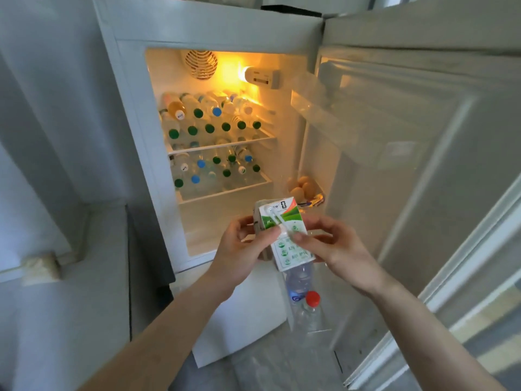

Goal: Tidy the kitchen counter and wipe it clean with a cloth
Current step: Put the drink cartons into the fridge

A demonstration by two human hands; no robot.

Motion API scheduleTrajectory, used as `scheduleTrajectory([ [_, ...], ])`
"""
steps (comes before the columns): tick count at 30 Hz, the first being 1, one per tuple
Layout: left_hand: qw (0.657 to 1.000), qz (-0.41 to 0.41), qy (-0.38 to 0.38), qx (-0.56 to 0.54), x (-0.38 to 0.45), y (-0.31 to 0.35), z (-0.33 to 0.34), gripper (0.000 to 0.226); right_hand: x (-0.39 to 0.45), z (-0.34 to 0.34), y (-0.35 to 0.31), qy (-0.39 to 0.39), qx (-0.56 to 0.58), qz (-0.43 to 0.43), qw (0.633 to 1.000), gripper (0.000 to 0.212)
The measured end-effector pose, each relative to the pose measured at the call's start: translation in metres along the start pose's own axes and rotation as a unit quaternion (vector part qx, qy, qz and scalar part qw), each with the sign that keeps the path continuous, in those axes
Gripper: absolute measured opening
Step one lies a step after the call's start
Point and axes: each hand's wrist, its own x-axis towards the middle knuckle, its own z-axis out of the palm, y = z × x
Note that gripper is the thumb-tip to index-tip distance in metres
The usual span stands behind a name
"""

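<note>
A small white and green drink carton point(282, 221) with a straw taped to its side is held in front of the open fridge point(214, 32). My left hand point(242, 249) grips the carton from the left, thumb across its front. My right hand point(329, 244) holds it from the right, thumb pressed on the lower face. A second grey carton point(258, 218) seems to sit behind the first, mostly hidden. No cloth or counter is in view.
Two fridge shelves point(222, 142) are packed with several capped water bottles. Eggs point(301, 187) lie in a door rack. The fridge door point(408, 136) stands open on the right. Plastic bottles, one with a red cap point(312, 297), stand on the floor below my hands.
</note>
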Motion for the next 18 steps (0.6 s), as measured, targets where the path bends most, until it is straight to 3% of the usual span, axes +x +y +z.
scheduleTrajectory([
  [3,0.999,-0.035,-0.035,-0.017,0.005,0.000,0.008,0.067,0.004,-0.006,0.002,0.010,0.034,0.038,0.999,0.029],
  [7,0.996,-0.043,-0.082,-0.017,0.012,-0.002,0.012,0.034,0.005,-0.019,0.003,-0.014,0.070,0.068,0.995,0.033],
  [12,0.993,-0.042,-0.105,-0.020,0.027,0.000,0.019,0.031,0.007,-0.034,0.001,-0.021,0.131,0.104,0.986,0.037],
  [18,0.995,-0.022,-0.095,0.027,0.055,0.006,0.028,0.027,-0.001,-0.037,0.004,0.079,0.141,0.065,0.985,0.028],
])
